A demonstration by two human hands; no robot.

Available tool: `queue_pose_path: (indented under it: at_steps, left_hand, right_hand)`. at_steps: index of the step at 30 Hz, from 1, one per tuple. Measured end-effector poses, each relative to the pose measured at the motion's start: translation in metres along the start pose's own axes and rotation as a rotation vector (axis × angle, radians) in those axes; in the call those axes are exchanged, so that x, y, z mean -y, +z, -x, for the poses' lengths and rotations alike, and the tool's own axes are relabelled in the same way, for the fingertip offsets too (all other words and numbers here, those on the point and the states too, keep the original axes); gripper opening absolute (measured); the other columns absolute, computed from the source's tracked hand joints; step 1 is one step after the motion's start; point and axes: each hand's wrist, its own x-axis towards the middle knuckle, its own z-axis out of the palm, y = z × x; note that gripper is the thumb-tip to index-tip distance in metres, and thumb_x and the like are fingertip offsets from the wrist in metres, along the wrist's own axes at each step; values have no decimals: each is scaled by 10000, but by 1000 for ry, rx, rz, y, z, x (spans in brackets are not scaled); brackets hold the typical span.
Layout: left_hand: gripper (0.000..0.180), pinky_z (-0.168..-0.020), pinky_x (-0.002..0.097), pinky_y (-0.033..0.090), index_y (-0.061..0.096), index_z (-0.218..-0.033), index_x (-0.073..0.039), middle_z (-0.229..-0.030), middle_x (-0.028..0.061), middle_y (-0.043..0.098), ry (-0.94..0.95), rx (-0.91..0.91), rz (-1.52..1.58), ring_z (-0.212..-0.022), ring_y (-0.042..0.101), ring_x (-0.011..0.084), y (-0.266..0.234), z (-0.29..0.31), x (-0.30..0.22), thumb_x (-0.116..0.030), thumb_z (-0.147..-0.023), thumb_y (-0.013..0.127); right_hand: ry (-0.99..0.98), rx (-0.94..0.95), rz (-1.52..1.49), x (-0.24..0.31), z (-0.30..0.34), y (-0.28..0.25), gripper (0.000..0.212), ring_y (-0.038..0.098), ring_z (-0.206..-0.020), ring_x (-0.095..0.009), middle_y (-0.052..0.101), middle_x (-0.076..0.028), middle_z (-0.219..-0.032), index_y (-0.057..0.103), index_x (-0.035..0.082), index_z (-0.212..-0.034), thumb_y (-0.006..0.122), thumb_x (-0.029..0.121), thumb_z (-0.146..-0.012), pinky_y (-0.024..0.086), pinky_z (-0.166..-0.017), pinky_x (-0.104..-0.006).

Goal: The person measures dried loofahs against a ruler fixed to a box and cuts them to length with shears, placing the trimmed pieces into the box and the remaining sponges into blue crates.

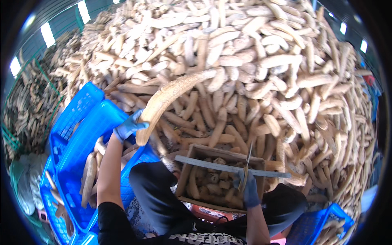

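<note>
My left hand (pixel 131 125), in a blue glove, grips the lower end of a long, curved, tan dried loofah (pixel 175 92) and holds it up over the pile. The fingers of my right hand (pixel 250 192), also gloved in blue, are closed round the handle of a knife (pixel 247 163), whose thin blade points upward. That hand is above the right side of a wooden box (pixel 188 173) between my knees. Cut loofah pieces (pixel 214 185) lie inside the box. A pale flat bar (pixel 212 164) lies across its top and sticks out on both sides.
A huge heap of loofahs (pixel 281 61) rises in front. Blue plastic crates (pixel 92 122) holding some loofahs stand to my left, beside my forearm. Another blue crate (pixel 312 226) is at the lower right. A red stool (pixel 212 213) shows beneath the box.
</note>
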Motion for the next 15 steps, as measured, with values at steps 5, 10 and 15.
queue_pose_path:
  at_steps: [5,10,15]
  left_hand:
    - [838,-1003,333,353,367,-1352,3,-1253,86,510,-86,408,263,-1160,466,184,75,-21,-12,-300,-690,781]
    - [943,-980,343,388,321,-1372,10,-1258,128,500,-141,647,237,-1141,489,201,132,-37,-9,-352,-648,806]
    - [918,-1036,345,325,319,-1381,-5,-1342,138,436,11,488,17,-1235,419,222,158,-57,22,-411,-687,761]
  right_hand:
    - [-378,-37,-96,67,-65,-19,245,598,-764,-145,602,-48,-931,533,84,-1070,570,266,-910,510,-639,-274]
    - [-622,-101,100,132,-71,-13,292,585,-798,-120,600,-48,-972,502,63,-1078,621,249,-888,505,-651,-262]
    - [-553,-215,120,126,-70,-49,237,562,-731,-105,577,-34,-870,534,48,-1020,660,139,-841,494,-610,-240]
